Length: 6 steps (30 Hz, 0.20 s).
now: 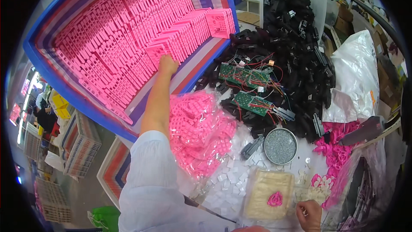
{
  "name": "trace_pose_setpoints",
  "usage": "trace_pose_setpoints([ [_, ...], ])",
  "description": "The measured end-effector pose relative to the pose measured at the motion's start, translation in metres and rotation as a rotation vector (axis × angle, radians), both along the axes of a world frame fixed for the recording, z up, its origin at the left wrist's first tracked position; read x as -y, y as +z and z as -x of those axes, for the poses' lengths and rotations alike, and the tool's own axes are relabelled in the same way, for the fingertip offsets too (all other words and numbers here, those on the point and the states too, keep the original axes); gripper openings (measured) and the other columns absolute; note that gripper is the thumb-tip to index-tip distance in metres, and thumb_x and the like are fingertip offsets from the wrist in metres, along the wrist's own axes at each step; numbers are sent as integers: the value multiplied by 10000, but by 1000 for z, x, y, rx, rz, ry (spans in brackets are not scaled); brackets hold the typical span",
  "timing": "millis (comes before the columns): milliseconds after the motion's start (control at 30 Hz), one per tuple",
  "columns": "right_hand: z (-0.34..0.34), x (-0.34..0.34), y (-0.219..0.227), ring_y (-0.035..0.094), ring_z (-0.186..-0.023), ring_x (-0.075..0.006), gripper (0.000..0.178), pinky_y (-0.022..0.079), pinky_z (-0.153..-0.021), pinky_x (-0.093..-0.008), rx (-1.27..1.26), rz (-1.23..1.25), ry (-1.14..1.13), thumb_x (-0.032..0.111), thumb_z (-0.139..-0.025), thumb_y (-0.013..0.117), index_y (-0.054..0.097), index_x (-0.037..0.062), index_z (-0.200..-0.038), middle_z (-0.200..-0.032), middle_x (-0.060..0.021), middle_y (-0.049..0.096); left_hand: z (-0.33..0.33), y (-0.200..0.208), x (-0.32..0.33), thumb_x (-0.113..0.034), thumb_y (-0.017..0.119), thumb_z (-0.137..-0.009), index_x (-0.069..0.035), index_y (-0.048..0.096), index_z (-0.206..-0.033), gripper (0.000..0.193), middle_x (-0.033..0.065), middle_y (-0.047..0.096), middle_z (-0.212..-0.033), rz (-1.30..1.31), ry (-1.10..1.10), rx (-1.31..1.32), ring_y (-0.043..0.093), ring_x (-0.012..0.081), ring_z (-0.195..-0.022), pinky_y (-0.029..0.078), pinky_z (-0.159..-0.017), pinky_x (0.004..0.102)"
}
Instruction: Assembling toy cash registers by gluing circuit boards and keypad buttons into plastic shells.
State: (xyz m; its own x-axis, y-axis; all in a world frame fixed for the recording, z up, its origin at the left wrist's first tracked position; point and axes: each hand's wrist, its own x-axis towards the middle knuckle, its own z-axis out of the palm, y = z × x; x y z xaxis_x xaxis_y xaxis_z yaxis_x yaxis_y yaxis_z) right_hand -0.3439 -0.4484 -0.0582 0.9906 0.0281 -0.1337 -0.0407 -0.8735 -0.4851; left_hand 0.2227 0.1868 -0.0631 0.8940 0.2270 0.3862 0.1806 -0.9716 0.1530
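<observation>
My left arm stretches forward to a large blue-rimmed crate (32, 45) packed with rows of pink plastic panels (124, 30). There my left hand (168, 65) is closed at the lower edge of the front pink panel (155, 51) in a short row. Its fingertips are partly hidden. Low on the right, my right hand (309, 215) is curled closed beside a pale yellow pad (262, 189); I cannot make out anything inside it. On that pad lies a small pink looped part (275, 199).
Right of the crate are heaped black plastic parts (296, 56), with wired green circuit boards (244, 75) on them. A clear bag of pink pieces (199, 133), a round tin of small metal bits (280, 146) and scattered white squares (227, 180) cover the table. A white sack (356, 77) stands right.
</observation>
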Motion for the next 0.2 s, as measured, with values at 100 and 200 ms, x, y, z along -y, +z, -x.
trace_pose_setpoints([
  [100, -7, 0, -1, 643, -792, -264, 297, 548, -716, -407, 161, -77, 104, 237, -868, 753, 710, 94, -1125, -887, -146, 679, 1, -4, 15, -319, 713, -840, 29, 656, -1078, 425, 242, 686, -981, 52, -77, 233, 665, 402, -1000, 535, -887, 482],
  [200, 3, -4, 27, 637, -715, -291, 129, 503, -624, -397, 273, 8, 36, 29, -761, 732, 677, 67, -871, -839, -107, 672, -27, -41, 43, -334, 631, -897, -16, 703, -1014, 346, 174, 703, -838, -119, -25, 344, 694, 340, -848, 532, -797, 488],
])
